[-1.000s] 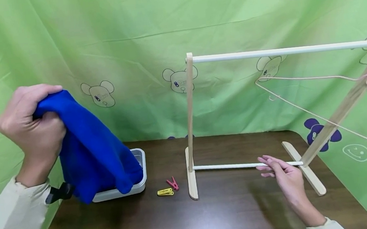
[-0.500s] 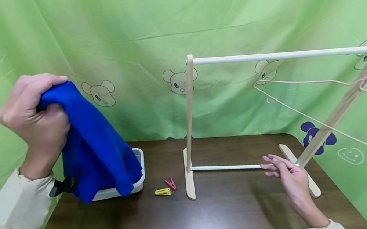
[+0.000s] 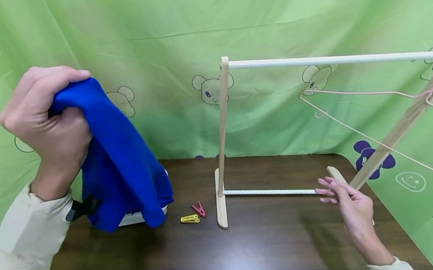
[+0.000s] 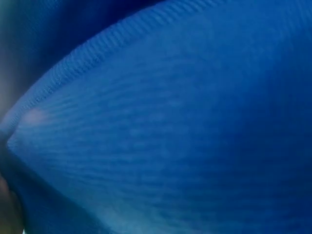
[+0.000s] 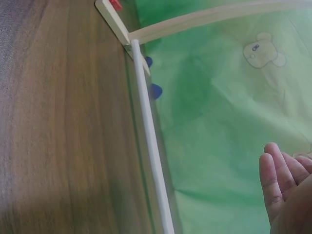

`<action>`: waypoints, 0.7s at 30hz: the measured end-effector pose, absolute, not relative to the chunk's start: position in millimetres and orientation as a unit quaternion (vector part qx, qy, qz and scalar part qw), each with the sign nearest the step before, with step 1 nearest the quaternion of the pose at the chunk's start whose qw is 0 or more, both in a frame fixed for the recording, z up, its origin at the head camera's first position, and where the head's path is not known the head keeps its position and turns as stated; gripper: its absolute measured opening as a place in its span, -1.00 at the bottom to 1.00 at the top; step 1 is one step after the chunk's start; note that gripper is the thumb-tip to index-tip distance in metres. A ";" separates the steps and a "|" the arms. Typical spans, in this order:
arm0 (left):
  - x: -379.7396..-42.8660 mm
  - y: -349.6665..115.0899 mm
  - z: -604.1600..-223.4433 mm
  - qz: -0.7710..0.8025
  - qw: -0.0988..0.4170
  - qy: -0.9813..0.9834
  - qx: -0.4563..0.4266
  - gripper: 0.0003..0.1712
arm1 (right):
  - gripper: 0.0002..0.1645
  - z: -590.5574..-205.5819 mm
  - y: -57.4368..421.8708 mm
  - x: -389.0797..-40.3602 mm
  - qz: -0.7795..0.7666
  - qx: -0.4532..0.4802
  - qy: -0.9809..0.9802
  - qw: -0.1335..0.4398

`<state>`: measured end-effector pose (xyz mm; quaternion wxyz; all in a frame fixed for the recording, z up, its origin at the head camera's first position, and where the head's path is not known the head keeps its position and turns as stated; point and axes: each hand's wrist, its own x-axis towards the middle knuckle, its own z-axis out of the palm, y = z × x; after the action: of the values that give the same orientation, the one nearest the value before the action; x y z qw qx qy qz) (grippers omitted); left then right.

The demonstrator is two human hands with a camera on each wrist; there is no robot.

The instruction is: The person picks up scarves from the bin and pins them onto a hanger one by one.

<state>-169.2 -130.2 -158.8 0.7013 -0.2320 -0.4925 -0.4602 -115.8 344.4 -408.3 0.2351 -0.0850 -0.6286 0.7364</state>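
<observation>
**Bright blue ribbed knit cloth (image 3: 125, 161) raised to the left of a pale wooden drying rack with white rods (image 3: 222, 125)**

Nearest, well left of the rack, a person's left hand (image 3: 46, 114) grips the upper end of the cloth, fingers curled firmly round a bunched fold. The rest drapes downward in loose pleats. The right hand (image 3: 350, 204) is at the rack's lower right, in front of its lower rod (image 3: 273, 191); its fingers are extended and grasp nothing, though whether they touch the rod cannot be told.

The cloth looks light, soft and limp, probably stretchy and unlikely to slip or break. It should sag wherever unsupported, so the thicker ribbed band seen in the left wrist view seems the best place to hold, ideally at two spread points.

Behind the cloth, left of the rack on a dark wooden tabletop (image 3: 196, 254), a whitish plastic container (image 3: 132, 218) is mostly hidden. Just left of the rack's left foot lie a yellow plastic clothespin (image 3: 190, 219) and a red one (image 3: 199, 209).

A pale pink wire hanger (image 3: 356, 127) hangs at the rack's right end. Behind the rack is a green curtain with printed bears (image 3: 268, 25).
</observation>
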 end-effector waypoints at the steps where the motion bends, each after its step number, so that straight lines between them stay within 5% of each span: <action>1: -168.6 -128.9 -158.0 -0.461 0.702 -0.490 -0.233 -0.77 | -0.58 -407.4 345.6 -115.5 0.739 -0.086 -0.625 0.236; 21: -154.7 -102.7 -160.5 -0.492 0.662 -0.483 -0.293 -0.73 | -0.57 -390.4 363.9 -111.6 0.769 -0.051 -0.589 0.244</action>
<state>-154.7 -102.7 -160.5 0.6624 -0.2934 -0.4830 -0.4917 -111.6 363.9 -390.4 0.2435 -0.0507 -0.5888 0.7691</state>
